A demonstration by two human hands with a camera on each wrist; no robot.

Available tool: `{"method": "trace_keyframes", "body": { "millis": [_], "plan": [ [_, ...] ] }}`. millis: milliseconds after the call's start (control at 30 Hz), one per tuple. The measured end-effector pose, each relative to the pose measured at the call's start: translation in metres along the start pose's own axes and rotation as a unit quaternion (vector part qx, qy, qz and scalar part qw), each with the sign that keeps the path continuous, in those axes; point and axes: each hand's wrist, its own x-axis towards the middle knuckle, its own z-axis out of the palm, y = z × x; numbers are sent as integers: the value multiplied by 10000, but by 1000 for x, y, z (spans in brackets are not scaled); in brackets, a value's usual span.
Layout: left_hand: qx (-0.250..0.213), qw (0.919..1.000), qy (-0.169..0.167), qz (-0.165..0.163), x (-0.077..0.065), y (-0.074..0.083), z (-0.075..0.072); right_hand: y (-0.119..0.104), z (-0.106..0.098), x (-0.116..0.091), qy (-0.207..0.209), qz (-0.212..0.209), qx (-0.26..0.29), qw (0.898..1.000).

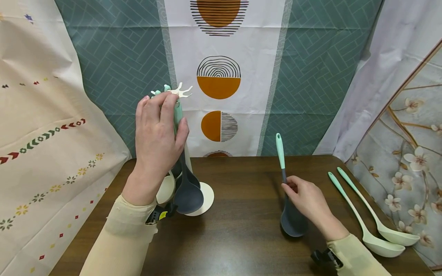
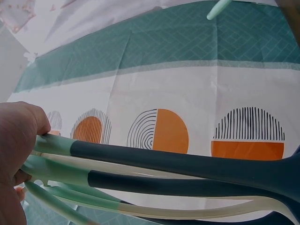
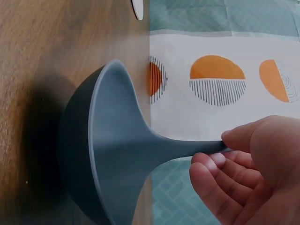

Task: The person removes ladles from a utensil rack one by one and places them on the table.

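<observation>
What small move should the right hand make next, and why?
Perhaps lay the held dark ladle down beside the two pale ladles: the right hand pinches it with the handle raised, while those two already lie on the table.

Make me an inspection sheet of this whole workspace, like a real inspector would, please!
Surface: brown table, dark and wood-grained.
Job's things: loose dark ladle with a mint handle end; utensils gathered at a white stand.
Clutter: nothing seen, apart from two pale ladles lying side by side at the right.
Grippers: left hand touches handles at the stand's top, fingertips partly hidden; right hand pinches the loose dark ladle's shaft.
Cables: nothing seen.
Surroundings: green and white cloth behind, cream cloth left, floral cloth right.
</observation>
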Motion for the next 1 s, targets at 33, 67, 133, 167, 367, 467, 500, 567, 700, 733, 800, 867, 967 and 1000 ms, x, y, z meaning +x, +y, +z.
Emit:
{"method": "trace_keyframes", "body": {
  "millis": [33,67,133,167,367,467,500,567,700,733,800,867,967,1000],
  "plan": [
    [-4,10000,6,2,0,0,0,1,-1,-1,-2,16,-9,10000],
    [-7,10000,10,4,0,0,0,1,-1,-1,1,31,-22,10000],
    [-11,10000,7,9,0,0,-1,3,-2,-2,-8,55,-28,10000],
    [-14,10000,12,10,1,0,-1,4,-2,-2,-15,58,-25,10000],
    [-14,10000,-1,1,0,0,-1,10,-4,-2,-50,87,-108,9999],
    [-21,10000,-2,-12,0,0,-1,15,-5,-3,-56,107,-111,9999],
    [-25,10000,2,-11,0,0,-1,16,-5,-4,-59,119,-115,9998],
    [-39,10000,20,-3,0,0,0,19,-5,-5,-54,150,-115,9998],
    [-51,10000,42,11,0,0,1,23,-5,-8,-52,232,-79,9997],
    [-55,10000,43,6,0,1,1,24,-5,-8,-45,240,-68,9997],
    [-38,10000,27,-3,0,1,0,26,-6,-9,-45,257,-36,9997],
    [-31,10000,16,-19,0,0,0,28,-6,-9,-39,275,-39,9996],
    [-24,10000,7,-39,-1,0,-1,31,-6,-9,-82,301,-59,9995],
    [-28,10000,11,-46,-1,0,-1,32,-6,-9,-104,308,-72,9994]
  ]
}}
